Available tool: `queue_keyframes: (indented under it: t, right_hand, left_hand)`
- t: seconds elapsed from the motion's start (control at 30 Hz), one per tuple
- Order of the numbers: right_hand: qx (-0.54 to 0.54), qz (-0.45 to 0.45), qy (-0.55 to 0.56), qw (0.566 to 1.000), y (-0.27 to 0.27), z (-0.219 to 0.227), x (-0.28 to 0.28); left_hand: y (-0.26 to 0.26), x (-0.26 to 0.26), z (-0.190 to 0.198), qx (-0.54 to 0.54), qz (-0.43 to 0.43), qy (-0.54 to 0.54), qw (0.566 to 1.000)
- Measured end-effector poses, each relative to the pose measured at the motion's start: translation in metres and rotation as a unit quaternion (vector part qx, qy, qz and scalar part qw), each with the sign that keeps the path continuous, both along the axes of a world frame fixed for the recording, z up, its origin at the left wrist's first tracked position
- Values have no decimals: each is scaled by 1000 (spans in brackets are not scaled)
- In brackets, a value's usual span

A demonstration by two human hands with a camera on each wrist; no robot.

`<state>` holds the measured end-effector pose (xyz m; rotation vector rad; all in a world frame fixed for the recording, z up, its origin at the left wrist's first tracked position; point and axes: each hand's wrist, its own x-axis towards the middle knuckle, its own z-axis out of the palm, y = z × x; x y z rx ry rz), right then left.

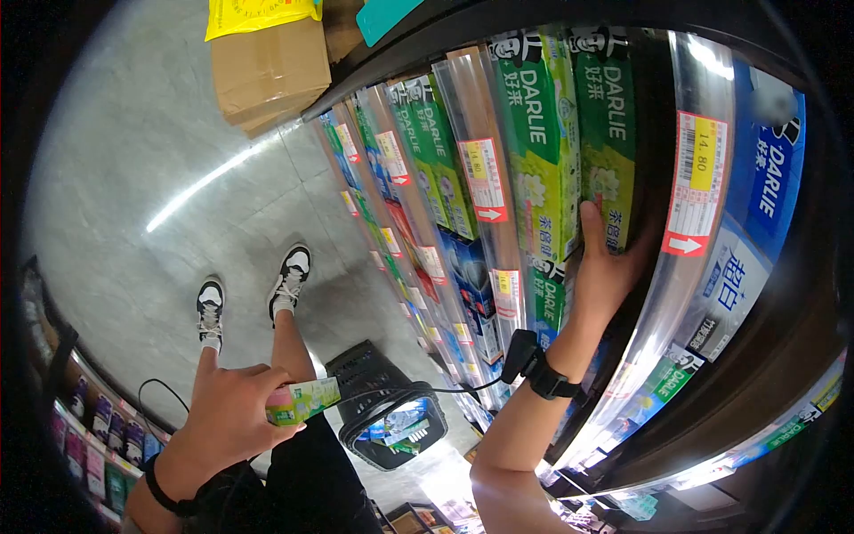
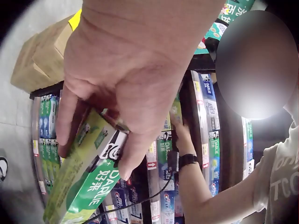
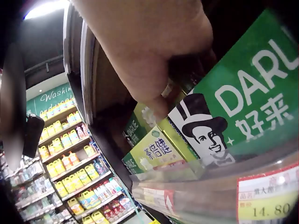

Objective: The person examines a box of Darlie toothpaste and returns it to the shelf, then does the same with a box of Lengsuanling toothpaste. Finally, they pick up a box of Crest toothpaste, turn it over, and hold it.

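Note:
My left hand [image 1: 233, 409] grips a green Darlie toothpaste box [image 1: 310, 400] over the floor; in the left wrist view, thumb and fingers hold the box [image 2: 86, 172] by opposite sides. Inside the shelf, my right hand [image 1: 607, 276] has its thumb along one side of a Darlie toothpaste box [image 1: 605, 133] that stands in the row, with the other fingers largely hidden in shadow on its far side. Beside it stands a lighter green Darlie box [image 1: 534, 151]. From the right wrist, the thumb lies close above the box ends, near a Darlie box [image 3: 210, 116].
Clear shelf lips with a price tag [image 1: 698, 165] run along the shelves. A black shopping basket [image 1: 356, 367] with packages inside stands on the floor. A cardboard box [image 1: 271, 76] carries a yellow bag [image 1: 262, 13]. A thin cable [image 1: 418, 389] hangs between the wrists.

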<state>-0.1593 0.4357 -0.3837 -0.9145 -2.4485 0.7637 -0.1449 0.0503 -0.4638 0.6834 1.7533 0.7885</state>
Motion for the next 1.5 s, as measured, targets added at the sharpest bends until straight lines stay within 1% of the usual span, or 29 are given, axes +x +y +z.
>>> queue_keyframes:
  t: [0.07, 0.17, 0.23, 0.27, 0.33, 0.37, 0.4, 0.43, 0.47, 0.5, 0.53, 0.63, 0.67, 0.7, 0.77, 0.8, 0.87, 0.9, 0.93, 0.97, 1.03, 1.07, 1.17, 1.2, 1.27, 1.3, 1.33, 1.47, 1.5]
  right_hand:
    - [25, 2, 5, 1000, -5, 0, 9]
    - [99, 16, 19, 995, -13, -7, 43]
    - [142, -8, 50, 988, -33, -17, 68]
    - [152, 5, 49, 987, -42, -20, 84]
    - [174, 47, 38, 983, -58, -24, 115]
    - [116, 49, 46, 991, -67, -24, 130]
    - [58, 54, 53, 995, -77, -26, 143]
    - [-1, 60, 58, 997, -86, -27, 147]
    - [-94, 64, 94, 989, -94, -27, 145]
    - [-186, 68, 128, 972, -105, -24, 140]
    - [-275, 70, 161, 945, -111, -20, 139]
    - [-323, 116, 42, 938, -106, -11, 156]
    - [-345, 69, 24, 936, -107, -2, 160]
    - [-375, 95, 88, 918, -98, -5, 167]
    - [-427, 148, 207, 868, -75, -18, 181]
    - [-463, 94, 253, 844, -82, -9, 176]
    - [-362, 93, 171, 912, -82, 3, 171]
    - [-310, 90, 129, 938, -83, 7, 169]
    - [-261, 62, 92, 959, -85, 9, 167]
    - [-228, 45, 84, 969, -83, 8, 170]
    - [-163, 10, 68, 984, -78, 3, 177]
    - [-125, 9, 89, 988, -78, 1, 172]
    - [-3, -29, 90, 996, -82, -4, 158]
    - [50, -27, 80, 995, -83, -4, 150]
    - [103, -34, 103, 989, -77, -13, 143]
    - [129, -37, 115, 984, -74, -17, 139]
    - [169, -15, 94, 981, -69, -18, 134]
    - [212, -12, 68, 975, -59, -19, 120]
    - [206, -18, 80, 975, -57, -21, 118]
  left_hand:
    - [0, -9, 6, -4, 3, 15, 1000]
    - [-8, -15, 5, 26, 106, -22, 994]
    - [-5, -36, 20, -2, 146, -88, 985]
    - [-5, -43, 23, 16, 153, -75, 985]
    - [-7, -56, 23, 36, 171, -106, 979]
    - [-9, -60, 22, 47, 186, -127, 973]
    - [-10, -69, 22, 71, 170, -116, 976]
    - [-6, -72, 21, 117, 199, -152, 961]
    - [-2, -75, 20, 162, 226, -187, 942]
    - [3, -77, 19, 208, 251, -222, 919]
    - [9, -81, 22, 230, 252, -270, 900]
    - [33, -83, 27, 255, 245, -330, 875]
    - [43, -81, 23, 268, 219, -321, 882]
    - [57, -80, 23, 297, 222, -294, 881]
    - [89, -79, 28, 359, 228, -243, 872]
    - [98, -83, 30, 360, 224, -236, 875]
    - [113, -88, 33, 359, 218, -222, 880]
    - [120, -88, 36, 352, 234, -235, 875]
    - [125, -88, 40, 343, 250, -248, 871]
    - [131, -89, 44, 334, 265, -259, 866]
    - [142, -90, 54, 338, 288, -326, 834]
    - [149, -90, 57, 339, 299, -360, 816]
    - [172, -88, 66, 417, 338, -372, 757]
    - [177, -88, 65, 420, 326, -300, 792]
    - [187, -89, 60, 420, 297, -151, 844]
    - [192, -90, 59, 428, 297, -94, 849]
    - [196, -93, 58, 434, 294, -35, 851]
    - [204, -105, 43, 407, 265, 173, 857]
    - [204, -110, 43, 402, 253, 193, 859]
